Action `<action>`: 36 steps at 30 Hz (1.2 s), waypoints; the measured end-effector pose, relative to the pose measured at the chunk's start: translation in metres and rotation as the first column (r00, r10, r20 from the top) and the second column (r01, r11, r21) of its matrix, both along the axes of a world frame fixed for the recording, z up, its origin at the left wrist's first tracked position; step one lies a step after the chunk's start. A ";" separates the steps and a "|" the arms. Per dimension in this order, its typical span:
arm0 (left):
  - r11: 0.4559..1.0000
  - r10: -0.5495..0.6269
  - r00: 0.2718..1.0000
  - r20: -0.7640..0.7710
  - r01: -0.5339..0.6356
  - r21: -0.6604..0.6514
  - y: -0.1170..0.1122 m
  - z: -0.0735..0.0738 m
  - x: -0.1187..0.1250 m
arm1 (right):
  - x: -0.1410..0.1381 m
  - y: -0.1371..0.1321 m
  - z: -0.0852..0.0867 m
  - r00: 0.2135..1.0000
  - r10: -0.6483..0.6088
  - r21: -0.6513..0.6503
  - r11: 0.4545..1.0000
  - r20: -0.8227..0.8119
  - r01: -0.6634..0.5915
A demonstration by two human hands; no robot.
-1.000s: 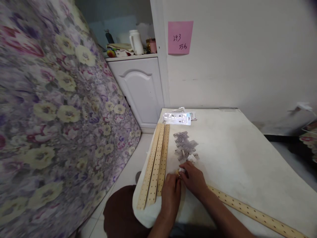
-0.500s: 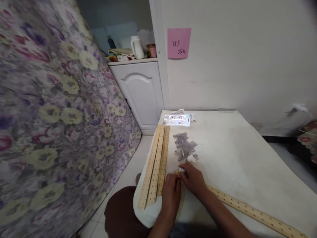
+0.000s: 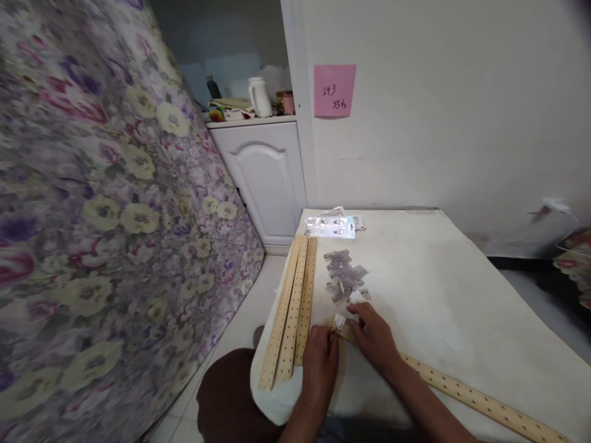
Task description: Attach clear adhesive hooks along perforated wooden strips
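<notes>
My left hand (image 3: 321,363) and my right hand (image 3: 373,335) meet at the near end of a long wooden strip with holes (image 3: 466,394) that runs diagonally to the lower right across the white table (image 3: 438,289). Both hands have curled fingers pinching at that end, where a small white piece (image 3: 340,321) sits by my fingertips. A pile of small clear bags with metal parts (image 3: 345,277) lies just beyond my right hand. Three more holed wooden strips (image 3: 292,311) lie side by side left of my left hand.
A clear blister pack (image 3: 330,226) lies at the table's far left corner. A flowered mattress (image 3: 92,215) leans on the left. A white cabinet (image 3: 263,172) carries a white jug (image 3: 260,97). A pink note (image 3: 335,90) sticks on the wall.
The view has tipped slightly downward. My right hand has shifted a little right along the strip, and the small white piece now shows clear of my fingers.
</notes>
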State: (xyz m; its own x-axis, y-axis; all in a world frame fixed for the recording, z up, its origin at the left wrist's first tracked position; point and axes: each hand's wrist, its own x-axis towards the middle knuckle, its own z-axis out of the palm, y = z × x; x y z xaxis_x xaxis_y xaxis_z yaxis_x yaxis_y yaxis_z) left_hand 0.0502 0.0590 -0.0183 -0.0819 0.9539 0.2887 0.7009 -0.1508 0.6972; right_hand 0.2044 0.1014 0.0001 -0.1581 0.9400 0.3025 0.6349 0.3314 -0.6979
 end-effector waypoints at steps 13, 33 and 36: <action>0.998 0.041 0.999 0.033 -0.042 0.050 -0.002 0.001 -0.001 | 0.149 -0.083 -0.027 0.978 -0.030 -0.140 0.988 0.205 0.059; 0.998 0.052 0.998 0.048 -0.053 0.028 -0.005 0.004 -0.002 | 0.099 -0.098 -0.013 0.965 -0.169 -0.233 0.948 0.202 0.215; 0.998 0.049 0.998 0.048 -0.050 0.029 -0.004 0.003 -0.002 | 0.086 -0.097 -0.012 0.963 -0.176 -0.232 0.947 0.203 0.222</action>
